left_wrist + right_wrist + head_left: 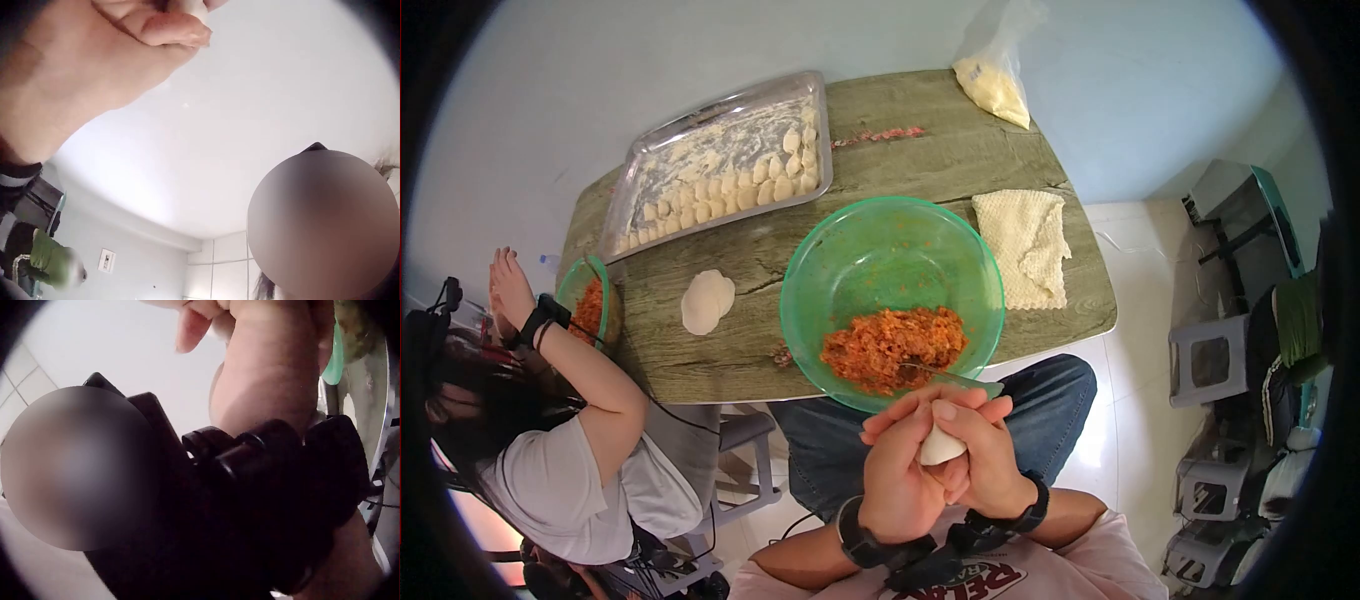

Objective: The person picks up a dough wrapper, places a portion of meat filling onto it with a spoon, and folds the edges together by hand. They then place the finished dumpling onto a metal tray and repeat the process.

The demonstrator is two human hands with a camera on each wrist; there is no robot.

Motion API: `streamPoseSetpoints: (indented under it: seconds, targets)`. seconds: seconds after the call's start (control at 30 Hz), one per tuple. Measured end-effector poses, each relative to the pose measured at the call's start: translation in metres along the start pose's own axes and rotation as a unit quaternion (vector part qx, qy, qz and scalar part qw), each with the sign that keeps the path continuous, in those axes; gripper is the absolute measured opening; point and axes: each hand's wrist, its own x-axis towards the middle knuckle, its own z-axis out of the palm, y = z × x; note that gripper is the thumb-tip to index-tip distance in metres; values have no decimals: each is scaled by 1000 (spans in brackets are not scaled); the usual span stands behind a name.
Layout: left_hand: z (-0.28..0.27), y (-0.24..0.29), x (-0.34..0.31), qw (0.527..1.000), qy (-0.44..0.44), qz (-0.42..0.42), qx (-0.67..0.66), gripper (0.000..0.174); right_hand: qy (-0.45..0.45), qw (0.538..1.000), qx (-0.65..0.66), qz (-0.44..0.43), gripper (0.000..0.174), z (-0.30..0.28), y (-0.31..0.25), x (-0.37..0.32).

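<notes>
Off the left edge of the surface (920,172), we saw a second person (565,490) seated in a pale shirt, one arm (615,385) raised. Beside them, at the left edge, stood a small bowl (604,282) of orange-red filling. In the far left corner lay a metal tray (824,130), floured, with dumplings (746,197) in rows along its near side and up its right end. Between the tray and the near edge, we had a few round wrappers (707,302), overlapping on the surface.

At the middle of the near edge sat a big green bowl (865,272), with filling (890,350) heaped in its near part and a thin utensil (952,378) stuck in it.

Just off that edge, by the bowl's near rim, our left hand (903,465) was wrapped around one side of a white dumpling (941,448). Our right hand (992,460) closed over the other side, the thumbs pressing in on it from above and the fingers overlapping.

In the far right corner we had a plastic bag (997,88) with something pale yellow inside; nearer us, along the right edge, lay a rumpled cream cloth (1012,245). Beyond that edge, grey stools (1208,335) were on the floor.
</notes>
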Motion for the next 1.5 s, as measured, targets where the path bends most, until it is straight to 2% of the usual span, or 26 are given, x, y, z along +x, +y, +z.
streamPoseSetpoints:
  seconds: [0.07, 0.13, 0.27, 0.33, 0.37, 0.43, 0.47, 0.5, 0.53, 0.57, 0.63, 0.73, 0.77, 0.83, 0.87, 0.9, 0.93, 0.97, 1.03, 1.07, 1.1, 1.13, 1.17, 1.23, 1.37, 1.5]
  targets:
    - [2, 0, 1, 1000, -1, 6, 25, 40, -17, 999, 36, 14, 31, 0, -2, 0]
    - [9, -3, 1, 995, -4, 66, 79, 42, -32, 996, 73, 30, 25, 2, -2, -1]
    - [5, -5, -2, 991, -8, 60, 116, 39, -21, 999, -10, -38, 25, -2, 4, -1]
    - [5, -15, -1, 972, 71, 163, 155, 40, -15, 998, -30, -55, 25, -2, 6, -1]
    - [1, -13, -3, 972, 71, 164, 155, 40, -14, 995, -56, -76, 25, 0, 4, -1]
    - [-9, -3, -7, 939, -8, 148, 311, 26, -12, 992, -83, -98, 24, 1, 4, -2]
    - [-8, -4, -4, 939, -8, 148, 310, 26, -11, 988, -109, -109, 23, 0, 4, -2]
    - [-5, -5, 1, 859, -26, 277, 429, 20, -9, 984, -134, -120, 22, 0, 4, -2]
    - [-3, -6, 4, 748, -42, 397, 531, 17, -9, 984, -135, -120, 22, 1, 4, -3]
    - [0, -7, 3, 748, -41, 397, 530, 17, -12, 982, -136, -128, 21, 2, 4, -3]
    - [8, -7, -2, 819, -21, 352, 453, 18, -15, 981, -137, -136, 20, 2, 4, -3]
    - [5, -2, -5, 839, -55, 314, 441, 19, -13, 974, -166, -153, 20, 2, 5, -4]
    - [5, 0, -5, 839, -55, 314, 441, 19, -1, 970, -178, -167, 20, 4, 5, -5]
    - [6, 7, -6, 763, -90, 357, 530, 17, 10, 965, -189, -181, 20, 6, 2, -6]
    - [8, 11, -8, 763, -90, 358, 531, 17, -12, 973, -177, -146, 23, 7, -3, -5]
    - [10, 15, -10, 871, -80, 240, 421, 25, -35, 980, -164, -111, 25, 6, -6, -5]
    - [11, 18, -11, 946, -66, 115, 296, 37, -39, 979, -163, -112, 25, 3, -5, -4]
    - [11, 20, -11, 944, -65, 120, 299, 37, -49, 977, -155, -141, 32, -1, -3, -4]
    - [8, 26, -8, 996, -12, -1, 94, 56, -69, 973, -146, -167, 39, -1, -10, -4]
    - [1, 40, 4, 987, -158, 5, 11, 59, -81, 972, -135, -176, 47, 4, -19, -10]
    - [0, 51, 5, 983, -179, 28, 26, 52, -93, 970, -124, -185, 54, 7, -24, -12]
    - [6, 60, 4, 985, -147, 54, 71, 50, -44, 952, -118, -277, 62, 8, -18, -13]
    - [14, 69, 2, 984, -115, 78, 114, 51, -50, 953, -117, -276, 62, 8, -23, -14]
    - [22, 84, 7, 977, -91, 112, 160, 52, 11, 923, -145, -356, 57, 2, -39, -20]
    - [27, 116, 22, 957, -50, 147, 244, 53, 97, 902, -136, -397, 46, -28, -59, -5]
    - [23, 155, 45, 934, -63, 143, 322, 50, 185, 884, -133, -409, 27, -70, -66, 19]
